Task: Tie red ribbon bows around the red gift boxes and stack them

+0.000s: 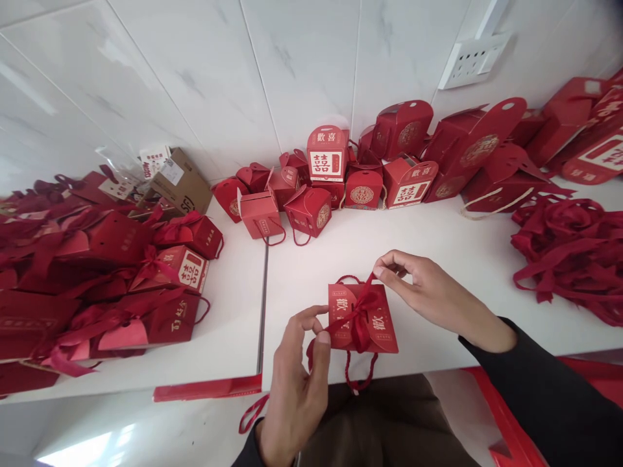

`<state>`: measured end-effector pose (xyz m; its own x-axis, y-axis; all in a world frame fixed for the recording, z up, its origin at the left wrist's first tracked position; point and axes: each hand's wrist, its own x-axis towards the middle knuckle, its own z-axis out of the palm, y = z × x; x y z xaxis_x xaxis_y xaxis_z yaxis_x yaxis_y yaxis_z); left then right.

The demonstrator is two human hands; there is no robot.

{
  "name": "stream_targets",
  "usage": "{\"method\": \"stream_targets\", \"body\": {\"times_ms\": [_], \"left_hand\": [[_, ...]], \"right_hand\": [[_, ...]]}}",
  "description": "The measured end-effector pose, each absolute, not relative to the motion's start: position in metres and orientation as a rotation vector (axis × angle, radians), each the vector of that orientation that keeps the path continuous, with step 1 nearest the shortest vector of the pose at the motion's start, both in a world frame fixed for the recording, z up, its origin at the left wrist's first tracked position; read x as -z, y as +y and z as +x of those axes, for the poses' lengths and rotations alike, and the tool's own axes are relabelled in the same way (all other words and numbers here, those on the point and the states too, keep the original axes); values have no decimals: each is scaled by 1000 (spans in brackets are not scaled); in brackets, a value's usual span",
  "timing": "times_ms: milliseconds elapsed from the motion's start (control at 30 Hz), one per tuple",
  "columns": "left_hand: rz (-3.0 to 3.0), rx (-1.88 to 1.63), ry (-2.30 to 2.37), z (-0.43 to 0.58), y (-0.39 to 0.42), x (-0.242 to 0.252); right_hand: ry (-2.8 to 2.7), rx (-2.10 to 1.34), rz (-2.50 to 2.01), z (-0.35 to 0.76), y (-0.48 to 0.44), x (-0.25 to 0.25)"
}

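Observation:
A red gift box (388,305) with cord handles sits on the white table close to its front edge. Over its top lies a dark red ribbon (361,327) tied in a bow. My right hand (418,285) pinches one end of the ribbon at the box's far right corner and pulls it up taut. At the box's left side, my left hand (302,376) has its thumb and fingertips closed on the other ribbon end. A loop of ribbon (253,414) hangs below the left hand, past the table edge.
Several red boxes (309,209) stand along the tiled wall. At left is a pile of boxes with ribbons (111,240), a brown carton (182,181) behind it. A heap of loose ribbon (574,250) lies at right. A seam (263,311) crosses the table.

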<state>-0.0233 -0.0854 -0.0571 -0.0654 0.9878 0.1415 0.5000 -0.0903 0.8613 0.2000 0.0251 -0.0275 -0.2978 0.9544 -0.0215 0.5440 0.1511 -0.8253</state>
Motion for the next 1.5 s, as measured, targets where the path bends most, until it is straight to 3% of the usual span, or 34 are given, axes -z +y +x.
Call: {"method": "stream_targets", "body": {"times_ms": [167,333,533,1500], "left_hand": [[1565,-1147,1707,-28,-85,59],[1821,-1437,1903,-17,-91,55],[2106,-1225,1896,14,-94,51],[1987,-1224,1828,8,-98,64]], "right_hand": [[-1837,-933,-1481,204,26,34],[-1884,-769,-1451,207,13,31],[-2112,-869,-1330,200,-3,25],[-1982,-837,-1359,198,2,26]]}}
